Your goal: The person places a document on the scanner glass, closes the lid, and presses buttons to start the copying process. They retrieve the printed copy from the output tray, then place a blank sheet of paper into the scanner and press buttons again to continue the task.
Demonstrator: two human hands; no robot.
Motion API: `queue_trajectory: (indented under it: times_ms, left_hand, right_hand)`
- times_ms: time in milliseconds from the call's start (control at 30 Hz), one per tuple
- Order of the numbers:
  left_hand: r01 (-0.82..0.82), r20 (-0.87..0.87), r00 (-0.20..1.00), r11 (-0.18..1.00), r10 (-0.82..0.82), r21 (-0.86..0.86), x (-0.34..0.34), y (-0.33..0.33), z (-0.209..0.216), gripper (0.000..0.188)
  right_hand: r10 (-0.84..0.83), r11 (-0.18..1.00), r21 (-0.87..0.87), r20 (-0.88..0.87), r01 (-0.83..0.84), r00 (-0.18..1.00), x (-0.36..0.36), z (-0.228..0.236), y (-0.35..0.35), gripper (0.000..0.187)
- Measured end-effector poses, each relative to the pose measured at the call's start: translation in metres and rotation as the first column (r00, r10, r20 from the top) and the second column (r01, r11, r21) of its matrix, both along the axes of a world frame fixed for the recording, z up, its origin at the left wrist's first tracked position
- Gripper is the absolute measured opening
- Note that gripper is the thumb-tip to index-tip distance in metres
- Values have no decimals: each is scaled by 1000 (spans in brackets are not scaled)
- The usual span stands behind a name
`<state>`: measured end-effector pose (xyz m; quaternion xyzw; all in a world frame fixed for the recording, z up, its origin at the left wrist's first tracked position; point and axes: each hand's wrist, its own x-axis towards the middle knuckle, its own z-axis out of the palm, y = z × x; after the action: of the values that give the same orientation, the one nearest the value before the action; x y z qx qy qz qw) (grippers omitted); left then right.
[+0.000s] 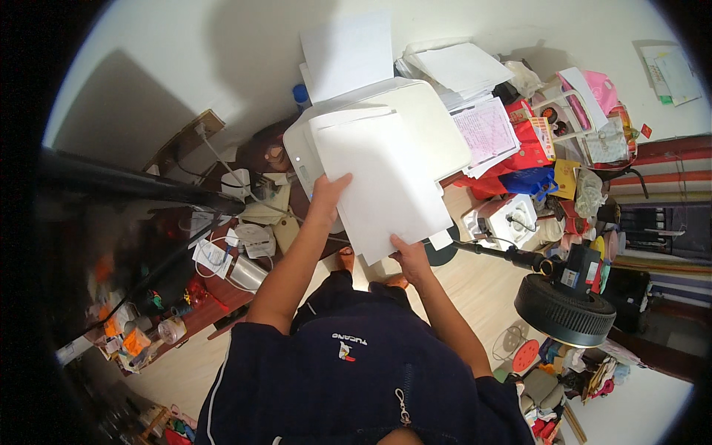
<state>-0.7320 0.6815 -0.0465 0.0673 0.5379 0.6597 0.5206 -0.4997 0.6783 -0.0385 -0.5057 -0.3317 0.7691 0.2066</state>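
Observation:
A stack of white paper sheets (382, 182) is held between my two hands, over the top of a white printer (434, 133). My left hand (331, 194) grips the stack's left edge, thumb lying on top. At the near right corner my right hand (409, 256) pinches the sheets, with its fingers partly hidden underneath. The sheets are slightly fanned, their edges not lined up. Another white sheet (348, 55) stands upright at the back of the printer. Part of the printer's front is covered by the stack.
Right of the printer lie a pile of papers (463, 70) and pink printed forms (486, 133). A black round fan (565, 308) on an arm stands at my right. Cables and a metal cup (248, 273) crowd the dark table at left. A blue cap (300, 95) shows behind the printer.

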Motion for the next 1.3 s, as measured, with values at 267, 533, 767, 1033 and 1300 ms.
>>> queue_trajectory:
  times_ms: [267,533,767,1033,1300]
  left_hand:
    - [43,224,972,991,-70,125,-9,-19,2,35]
    - [124,250,958,990,-138,71,3,-19,3,41]
    - [150,131,980,989,-150,8,23,-5,14,40]
    - [245,98,966,968,-238,-61,58,-13,5,29]
    - [399,166,914,892,-370,-211,77,-95,-15,32]
  right_hand:
    - [-352,931,-15,-293,364,889,42,15,46,48]
    - [163,986,26,40,-164,986,40,28,77,41]
    - [271,960,53,92,-276,958,33,14,103,35]
    - [102,941,286,271,-182,957,49,-11,143,34]
    - [217,928,226,315,-295,924,49,4,151,33]
